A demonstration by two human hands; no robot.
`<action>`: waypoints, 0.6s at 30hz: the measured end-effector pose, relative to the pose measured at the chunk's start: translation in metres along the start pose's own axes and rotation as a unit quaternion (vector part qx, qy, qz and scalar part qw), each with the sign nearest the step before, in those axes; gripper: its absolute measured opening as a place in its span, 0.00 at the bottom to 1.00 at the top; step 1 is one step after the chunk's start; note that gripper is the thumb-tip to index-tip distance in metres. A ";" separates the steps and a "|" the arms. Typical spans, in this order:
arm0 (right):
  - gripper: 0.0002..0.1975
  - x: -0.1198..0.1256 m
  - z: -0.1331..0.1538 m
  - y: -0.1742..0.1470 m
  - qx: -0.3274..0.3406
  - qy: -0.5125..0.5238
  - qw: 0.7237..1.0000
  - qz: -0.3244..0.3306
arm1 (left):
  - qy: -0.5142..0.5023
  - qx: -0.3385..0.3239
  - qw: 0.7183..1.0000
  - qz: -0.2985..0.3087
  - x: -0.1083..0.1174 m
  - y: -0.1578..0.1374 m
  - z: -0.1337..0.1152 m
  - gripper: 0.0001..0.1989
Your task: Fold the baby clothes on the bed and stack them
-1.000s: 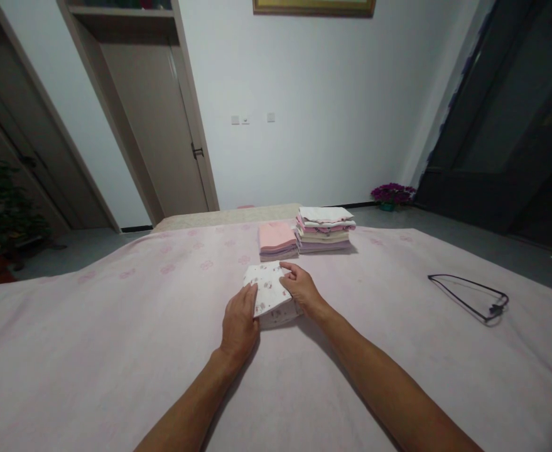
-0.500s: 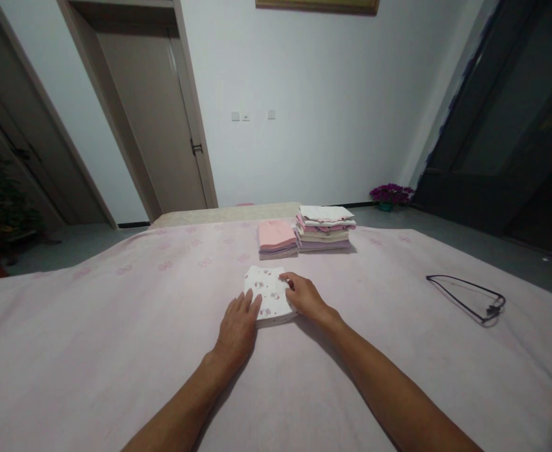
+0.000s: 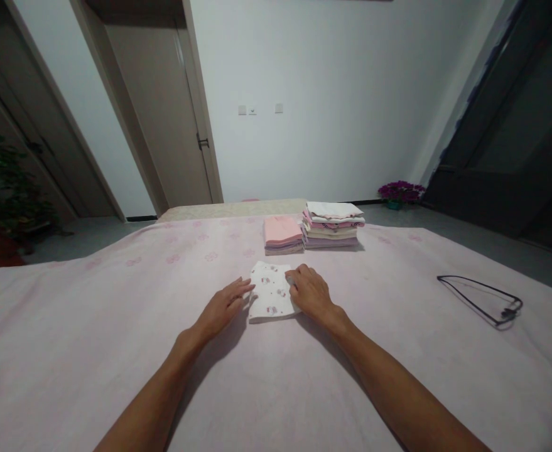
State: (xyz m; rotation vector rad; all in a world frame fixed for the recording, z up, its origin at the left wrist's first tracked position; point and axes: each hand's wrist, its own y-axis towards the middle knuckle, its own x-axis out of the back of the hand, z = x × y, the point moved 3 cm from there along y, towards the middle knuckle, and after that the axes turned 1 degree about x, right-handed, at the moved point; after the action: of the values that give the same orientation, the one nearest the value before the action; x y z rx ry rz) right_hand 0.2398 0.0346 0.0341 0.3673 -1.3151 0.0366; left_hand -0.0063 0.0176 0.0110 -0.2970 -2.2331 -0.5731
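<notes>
Far left, one leafy plant (image 3: 3, 179). One left hand (image 3: 223, 307), fingers loosely spread, tips at left edge of one folded white printed cloth (image 3: 270, 294), lying on pink cover (image 3: 276, 389). Behind cloth, one pink-topped stack (image 3: 282, 233). One right hand (image 3: 311, 292), fingers bent on cloth's right side; cannot tell if pinching. Beyond, one taller white-topped stack (image 3: 331, 233); one green pot (image 3: 394, 204) holding purple flowers (image 3: 401, 190). Rightmost, one thin black loop (image 3: 508, 313).
</notes>
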 end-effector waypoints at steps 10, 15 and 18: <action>0.29 -0.042 -0.007 -0.005 0.060 0.016 0.996 0.060 | 0.174 -0.103 0.977 0.066 -0.054 -0.015 -0.020 0.30; 0.36 -0.048 -0.030 0.004 -0.038 0.055 0.995 0.068 | 0.144 -0.098 0.983 0.048 -0.051 -0.021 -0.012 0.29; 0.38 -0.044 -0.045 0.007 -0.111 0.059 0.990 0.059 | 0.096 -0.074 0.992 -0.018 -0.049 -0.019 -0.004 0.25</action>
State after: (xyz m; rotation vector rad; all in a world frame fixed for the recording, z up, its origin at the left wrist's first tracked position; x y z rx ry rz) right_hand 0.2686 0.0620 -0.0152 0.0957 -1.2085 0.0114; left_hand 0.0210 -0.0025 -0.0290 -0.2660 -2.0186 -0.7573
